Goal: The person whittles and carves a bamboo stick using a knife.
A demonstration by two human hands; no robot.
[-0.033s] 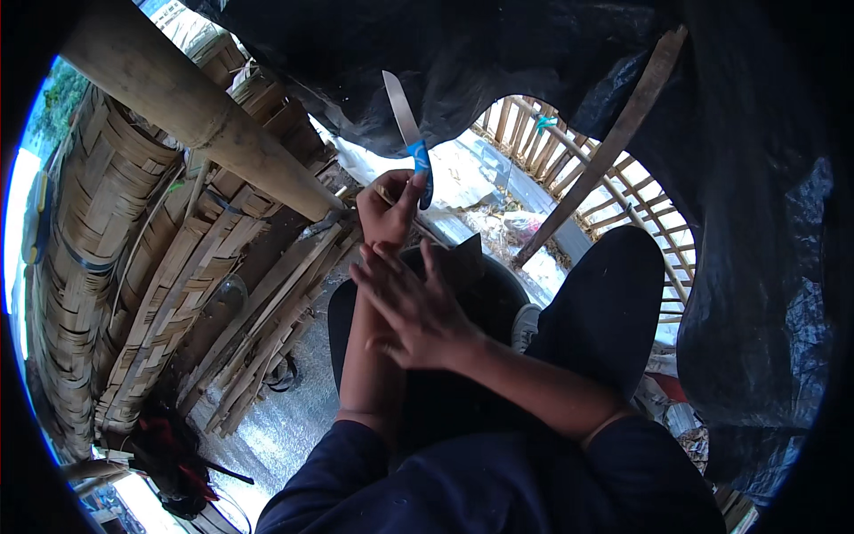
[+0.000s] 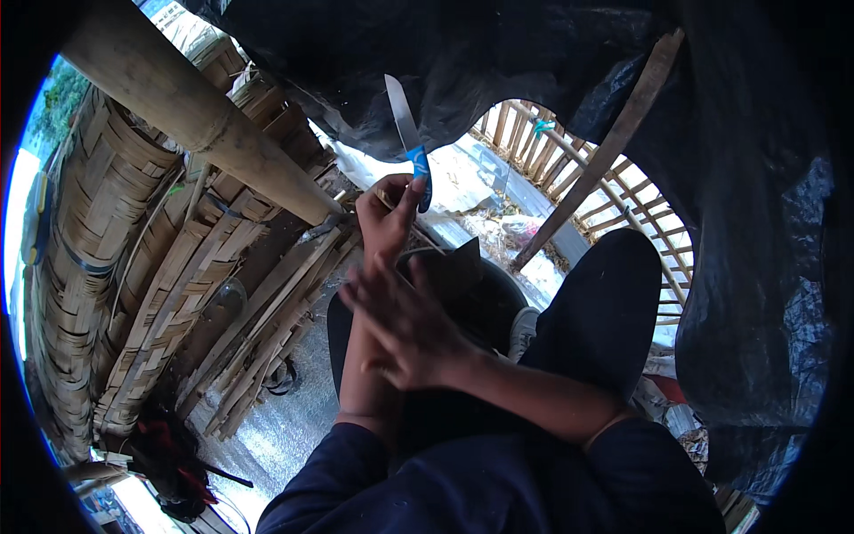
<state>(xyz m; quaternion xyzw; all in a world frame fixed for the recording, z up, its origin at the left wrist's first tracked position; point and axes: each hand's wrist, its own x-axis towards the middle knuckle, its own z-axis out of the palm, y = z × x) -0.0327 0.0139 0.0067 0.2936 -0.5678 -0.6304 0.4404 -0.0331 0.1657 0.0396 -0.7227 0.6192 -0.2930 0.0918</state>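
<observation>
My left hand (image 2: pixel 388 216) is raised in front of me, closed around a knife (image 2: pixel 405 120). The knife's blue handle shows at the thumb and its bare blade points up and away. Across my left forearm lies my right hand (image 2: pixel 411 325), palm down with its fingers spread and slightly blurred. It touches or nearly touches the skin below the wrist and holds nothing that I can see. Beneath the hands, between my knees, is a dark round container (image 2: pixel 509 289) with a dark flat piece (image 2: pixel 461 264) sticking up at its rim. What lies inside is too dark to make out.
A thick bamboo pole (image 2: pixel 205 125) slants in from the upper left. Beside it stand woven bamboo panels (image 2: pixel 116 187) and a stack of split strips (image 2: pixel 267 347). Black plastic sheeting (image 2: pixel 747 267) hangs ahead and right, with a slanted wooden stick (image 2: pixel 605 156) and a bamboo lattice (image 2: pixel 636 191).
My right hand has slid a little down the left forearm toward the elbow. The left hand and the knife have shifted down very slightly.
</observation>
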